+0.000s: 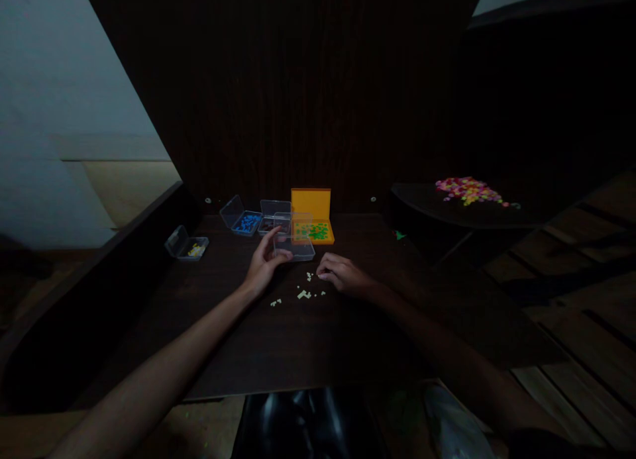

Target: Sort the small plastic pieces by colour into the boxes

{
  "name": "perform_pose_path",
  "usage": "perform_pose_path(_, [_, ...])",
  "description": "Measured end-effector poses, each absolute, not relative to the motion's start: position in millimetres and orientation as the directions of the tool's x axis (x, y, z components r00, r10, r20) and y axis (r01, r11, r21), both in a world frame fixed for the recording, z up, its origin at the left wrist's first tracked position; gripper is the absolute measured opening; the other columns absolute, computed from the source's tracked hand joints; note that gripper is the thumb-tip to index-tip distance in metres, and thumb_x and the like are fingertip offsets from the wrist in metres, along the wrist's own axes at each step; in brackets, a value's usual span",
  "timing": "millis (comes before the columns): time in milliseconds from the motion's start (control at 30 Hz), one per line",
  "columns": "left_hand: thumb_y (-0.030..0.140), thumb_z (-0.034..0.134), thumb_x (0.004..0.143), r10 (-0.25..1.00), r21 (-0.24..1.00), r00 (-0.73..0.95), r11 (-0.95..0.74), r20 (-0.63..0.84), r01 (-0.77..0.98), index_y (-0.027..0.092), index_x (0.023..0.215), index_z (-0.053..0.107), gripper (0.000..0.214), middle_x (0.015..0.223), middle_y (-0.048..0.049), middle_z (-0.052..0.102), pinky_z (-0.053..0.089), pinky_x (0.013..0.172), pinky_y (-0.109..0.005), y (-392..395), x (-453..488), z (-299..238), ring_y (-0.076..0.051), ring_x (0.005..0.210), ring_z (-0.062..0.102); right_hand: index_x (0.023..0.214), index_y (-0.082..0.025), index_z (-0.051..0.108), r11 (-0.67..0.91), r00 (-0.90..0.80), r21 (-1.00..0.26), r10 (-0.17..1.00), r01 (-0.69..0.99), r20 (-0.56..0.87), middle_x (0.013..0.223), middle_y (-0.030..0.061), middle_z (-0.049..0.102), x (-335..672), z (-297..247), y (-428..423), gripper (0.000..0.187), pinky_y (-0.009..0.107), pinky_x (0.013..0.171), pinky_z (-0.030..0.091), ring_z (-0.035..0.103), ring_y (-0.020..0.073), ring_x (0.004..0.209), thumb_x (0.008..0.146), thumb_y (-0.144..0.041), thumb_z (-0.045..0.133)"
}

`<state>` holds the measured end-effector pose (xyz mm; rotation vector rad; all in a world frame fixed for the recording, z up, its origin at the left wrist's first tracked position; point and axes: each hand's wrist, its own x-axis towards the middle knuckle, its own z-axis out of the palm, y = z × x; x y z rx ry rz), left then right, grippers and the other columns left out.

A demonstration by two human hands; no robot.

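Observation:
My left hand [265, 260] grips the left side of a clear plastic box [299, 249], thumb at its front and fingers behind; its lid stands raised. Just right of the box, my right hand [342, 273] is closed in a pinch low over the table. Whatever its fingertips hold is too small or hidden to name. Small pale pieces [304, 294] lie scattered on the dark table between and below my hands, some of them joined in little clumps. Directly behind the clear box stands an open yellow box [325, 241] with green pieces [318, 231] in it.
Open clear boxes hold blue pieces [248, 222], dark pieces [268, 226] and, at far left, yellow and white pieces [195, 250]. A pile of colourful beads [470, 190] rests on a side shelf [422, 197] at right. A small green object [399, 235] lies below it.

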<state>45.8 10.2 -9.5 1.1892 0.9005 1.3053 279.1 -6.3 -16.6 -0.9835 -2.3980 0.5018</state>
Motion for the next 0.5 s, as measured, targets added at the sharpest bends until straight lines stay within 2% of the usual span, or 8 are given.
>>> perform_pose_path(300, [0.017, 0.077, 0.060, 0.984, 0.962, 0.114, -0.107, 0.139, -0.250, 0.026, 0.130, 0.050, 0.075, 0.119, -0.0061, 0.056, 0.053, 0.083, -0.030, 10.2, 47.7, -9.0, -0.011, 0.077, 0.066, 0.086, -0.018, 0.057, 0.698, -0.625, -0.400, 0.714, 0.595, 0.316, 0.089, 0.0058, 0.059, 276.7, -21.8, -5.8, 0.009, 0.029, 0.073, 0.045, 0.055, 0.0168, 0.082, 0.088, -0.011, 0.051])
perform_pose_path(500, [0.019, 0.077, 0.061, 0.979, 0.964, 0.125, -0.126, 0.158, -0.233, 0.026, 0.129, 0.051, 0.073, 0.119, -0.0058, 0.055, 0.053, 0.083, -0.031, 10.7, 47.6, -11.3, -0.011, 0.076, 0.065, 0.085, -0.018, 0.055, 0.689, -0.622, -0.407, 0.721, 0.600, 0.304, 0.088, 0.0054, 0.058, 275.9, -22.5, -5.7, 0.010, 0.029, 0.074, 0.044, 0.055, 0.0171, 0.081, 0.088, -0.010, 0.049])
